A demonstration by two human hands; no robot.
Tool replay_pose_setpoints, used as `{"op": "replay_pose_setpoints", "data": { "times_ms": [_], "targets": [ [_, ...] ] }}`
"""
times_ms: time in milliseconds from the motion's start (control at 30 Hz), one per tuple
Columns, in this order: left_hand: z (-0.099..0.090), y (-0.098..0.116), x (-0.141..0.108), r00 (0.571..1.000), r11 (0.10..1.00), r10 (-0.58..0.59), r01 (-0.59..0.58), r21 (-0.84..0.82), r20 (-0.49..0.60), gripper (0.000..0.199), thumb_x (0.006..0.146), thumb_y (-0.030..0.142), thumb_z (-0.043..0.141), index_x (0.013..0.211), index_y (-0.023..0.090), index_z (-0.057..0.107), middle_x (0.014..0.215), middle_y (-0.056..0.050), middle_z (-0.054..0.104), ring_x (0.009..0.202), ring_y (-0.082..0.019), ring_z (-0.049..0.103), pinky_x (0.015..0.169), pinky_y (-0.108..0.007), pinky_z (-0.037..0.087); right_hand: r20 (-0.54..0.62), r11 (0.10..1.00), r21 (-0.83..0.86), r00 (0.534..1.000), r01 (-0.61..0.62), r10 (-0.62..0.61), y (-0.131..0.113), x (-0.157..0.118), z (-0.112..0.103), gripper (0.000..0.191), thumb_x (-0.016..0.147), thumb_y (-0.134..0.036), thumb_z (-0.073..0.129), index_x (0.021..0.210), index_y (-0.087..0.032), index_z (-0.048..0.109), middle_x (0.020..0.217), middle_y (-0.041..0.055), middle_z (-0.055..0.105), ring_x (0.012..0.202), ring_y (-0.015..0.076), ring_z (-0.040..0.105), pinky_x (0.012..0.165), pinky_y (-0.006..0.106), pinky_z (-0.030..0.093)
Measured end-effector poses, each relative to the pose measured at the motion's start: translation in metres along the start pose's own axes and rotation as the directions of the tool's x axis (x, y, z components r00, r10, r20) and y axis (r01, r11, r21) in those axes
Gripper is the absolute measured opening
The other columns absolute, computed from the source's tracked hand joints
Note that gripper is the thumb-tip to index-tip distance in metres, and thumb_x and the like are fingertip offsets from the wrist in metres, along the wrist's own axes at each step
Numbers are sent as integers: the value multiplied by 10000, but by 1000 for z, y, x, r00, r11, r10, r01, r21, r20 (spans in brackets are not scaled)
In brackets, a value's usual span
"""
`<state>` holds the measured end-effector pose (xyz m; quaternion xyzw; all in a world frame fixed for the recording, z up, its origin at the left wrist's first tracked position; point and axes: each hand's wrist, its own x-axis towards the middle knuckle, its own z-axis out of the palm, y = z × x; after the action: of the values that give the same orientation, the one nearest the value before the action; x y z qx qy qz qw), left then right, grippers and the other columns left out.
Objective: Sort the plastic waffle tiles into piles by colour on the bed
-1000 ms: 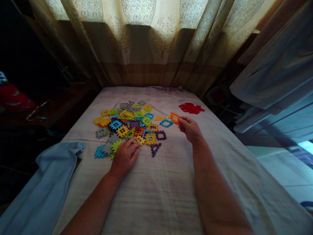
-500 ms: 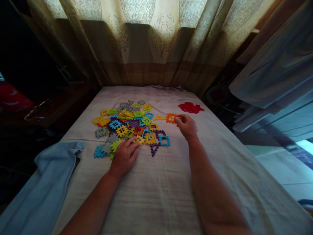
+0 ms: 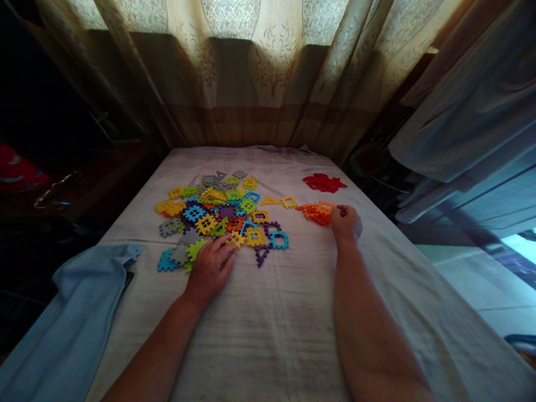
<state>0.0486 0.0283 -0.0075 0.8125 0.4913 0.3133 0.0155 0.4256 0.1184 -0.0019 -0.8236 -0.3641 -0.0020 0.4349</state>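
Observation:
My right hand (image 3: 347,224) pinches the edge of an orange square building piece (image 3: 327,207) at the right side of a small orange pile (image 3: 316,214). Fingers stretched out, my left hand (image 3: 209,266) lies at the near edge of a mixed pile of interlocking plastic pieces. Its fingertips touch a small yellow window piece (image 3: 235,239), and a lime green piece (image 3: 195,249) is partly under the hand. Purple, blue, grey and yellow toothed pieces spread around it. Between the mixed and orange piles lie a yellow triangle (image 3: 271,200) and a yellow open square (image 3: 288,202).
A red pile (image 3: 324,182) lies beyond the orange one. Light blue cloth (image 3: 90,301) hangs over the left edge of the sheet-covered surface (image 3: 272,329), with a dark flat object partly under it. Curtains (image 3: 234,84) close off the back; garments hang at right.
My right hand has carried the orange square piece right and slightly nearer, onto the orange pile. This uncovers the yellow open square. My left hand has stayed at the mixed pile.

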Motion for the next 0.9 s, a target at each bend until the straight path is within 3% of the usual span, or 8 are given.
{"op": "replay_pose_setpoints", "data": {
  "times_ms": [167, 267, 367, 467, 633, 800, 900],
  "targets": [
    [0, 0, 0, 1000, 1000, 6, -6, 14, 6, 245, 929, 276, 495, 1070, 240, 692, 1289, -78, 647, 1119, -240, 623, 1031, -477, 469, -64, 984, -73, 984, 164, -169, -8, -7, 5, 398, 787, -338, 488, 1050, -141, 712, 1055, 153, 679, 888, 251, 611, 821, 400, 473],
    [-1, 0, 0, 1000, 1000, 15, -15, 26, 8, 243, 928, 271, 501, 1074, 235, 691, 1271, -85, 656, 1112, -240, 625, 1012, -466, 480, 58, 931, -92, 935, 354, -350, -28, -22, 10, 381, 824, -300, 478, 1086, -144, 706, 1158, 164, 661, 1102, 286, 558, 955, 450, 422],
    [-2, 1, 1, 1000, 1000, 6, -6, 18, 13, 241, 926, 273, 500, 1066, 236, 693, 1270, -86, 656, 1116, -243, 622, 1007, -464, 484, 231, 851, -115, 847, 513, -479, -49, -43, 22, 343, 871, -330, 494, 1106, -209, 712, 1310, 130, 606, 1286, 315, 438, 1049, 529, 328],
    [-2, 1, 1, 1000, 1000, -4, 4, 11, 17, 244, 929, 279, 495, 1067, 238, 692, 1270, -85, 655, 1118, -242, 620, 1006, -467, 485, 353, 814, -178, 808, 552, -471, -63, -56, 35, 343, 897, -383, 502, 1113, -230, 720, 1386, 123, 552, 1368, 344, 348, 1086, 596, 246],
    [-1, 1, 0, 1000, 1000, -10, 10, 4, 8, 240, 923, 266, 501, 1067, 244, 691, 1271, -80, 656, 1111, -235, 623, 1012, -469, 484, 467, 779, -241, 773, 578, -429, -77, -58, 45, 350, 934, -413, 463, 1008, -224, 748, 1389, 119, 546, 1383, 354, 336, 1095, 668, 173],
    [0, 1, 0, 1000, 1000, -14, 14, -15, 2, 234, 921, 263, 513, 1072, 251, 692, 1271, -76, 656, 1120, -236, 622, 1021, -473, 480, 525, 739, -163, 692, 653, -496, -89, -80, 39, 361, 959, -404, 437, 1062, -250, 746, 1420, 99, 536, 1423, 349, 296, 1116, 627, 188],
    [0, 1, 0, 1000, 1000, -13, 13, -20, -2, 236, 925, 266, 510, 1069, 247, 695, 1250, -79, 669, 1122, -234, 624, 1027, -475, 474, 528, 756, -126, 689, 642, -496, -95, -99, 30, 335, 946, -375, 471, 1121, -254, 729, 1421, 97, 544, 1414, 345, 319, 1115, 587, 229]
  ]
}}
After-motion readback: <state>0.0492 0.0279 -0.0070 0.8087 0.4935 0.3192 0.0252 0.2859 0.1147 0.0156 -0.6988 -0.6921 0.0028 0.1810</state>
